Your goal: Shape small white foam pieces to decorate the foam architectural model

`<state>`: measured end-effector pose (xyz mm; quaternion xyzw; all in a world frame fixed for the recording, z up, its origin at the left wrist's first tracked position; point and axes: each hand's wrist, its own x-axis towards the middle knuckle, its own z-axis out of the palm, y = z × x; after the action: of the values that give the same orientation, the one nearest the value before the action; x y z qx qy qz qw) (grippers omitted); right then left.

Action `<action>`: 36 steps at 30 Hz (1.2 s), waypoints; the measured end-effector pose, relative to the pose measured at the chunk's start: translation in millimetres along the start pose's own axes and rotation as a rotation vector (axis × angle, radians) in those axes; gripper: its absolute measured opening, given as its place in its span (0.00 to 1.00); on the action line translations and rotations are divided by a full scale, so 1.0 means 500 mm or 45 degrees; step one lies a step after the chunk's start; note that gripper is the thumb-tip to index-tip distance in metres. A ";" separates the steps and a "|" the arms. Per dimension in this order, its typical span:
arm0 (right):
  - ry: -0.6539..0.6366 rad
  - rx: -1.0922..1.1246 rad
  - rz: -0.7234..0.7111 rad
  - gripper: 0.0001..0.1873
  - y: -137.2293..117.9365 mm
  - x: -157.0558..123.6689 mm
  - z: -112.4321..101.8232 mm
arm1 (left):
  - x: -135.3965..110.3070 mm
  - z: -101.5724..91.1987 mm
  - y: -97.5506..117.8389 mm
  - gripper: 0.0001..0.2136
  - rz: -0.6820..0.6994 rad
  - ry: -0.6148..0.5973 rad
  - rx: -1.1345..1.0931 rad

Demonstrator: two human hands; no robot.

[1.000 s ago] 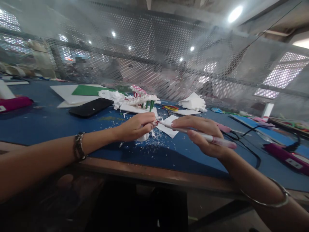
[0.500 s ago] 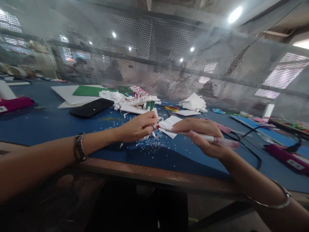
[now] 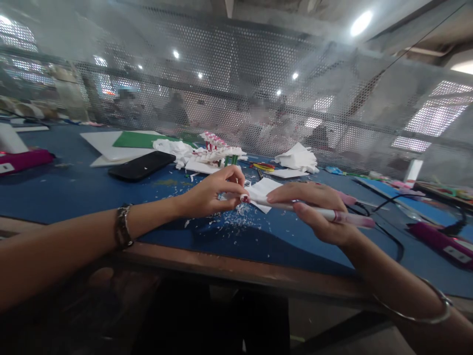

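Note:
My left hand (image 3: 218, 195) is closed in a pinch, with a small white piece marked with dark red (image 3: 244, 198) at its fingertips. My right hand (image 3: 314, 207) holds a white marker pen (image 3: 325, 213) with a translucent pinkish rear end, its fingers laid along the barrel. The pen's front end points left and reaches the small piece; whether it touches cannot be made out. White paper (image 3: 264, 188) lies behind the fingertips. Tiny white shavings (image 3: 240, 222) are scattered on the blue table (image 3: 295, 251) below.
A black phone (image 3: 142, 166) lies left, before white and green sheets (image 3: 138, 139). Behind my hands stand several small white pieces on red and green sticks (image 3: 218, 150). White crumpled paper (image 3: 295, 158) is farther right. Purple power strips (image 3: 439, 241) and a black cable (image 3: 391, 236) lie at right.
My left fingers have opened out and turned slightly, so the white piece with its red mark shows more. The pen and right hand have shifted slightly right and down.

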<state>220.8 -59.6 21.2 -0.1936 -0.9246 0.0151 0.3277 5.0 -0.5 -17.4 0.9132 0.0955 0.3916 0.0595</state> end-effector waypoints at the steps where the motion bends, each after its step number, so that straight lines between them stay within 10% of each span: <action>1: 0.005 0.002 0.003 0.13 0.000 0.000 0.000 | 0.000 0.000 0.000 0.04 -0.003 0.011 -0.007; 27: 0.041 0.108 0.039 0.14 0.016 -0.005 -0.003 | 0.005 0.002 -0.005 0.06 0.001 0.008 -0.037; 36: 0.163 -0.222 0.274 0.12 0.051 -0.019 -0.050 | 0.011 -0.012 0.016 0.13 -0.511 -0.140 -0.241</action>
<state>251.8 -41.9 31.3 -0.3198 -0.8736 -0.0428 0.3644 5.1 -7.1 -7.9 0.8862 0.2349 0.3287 0.2267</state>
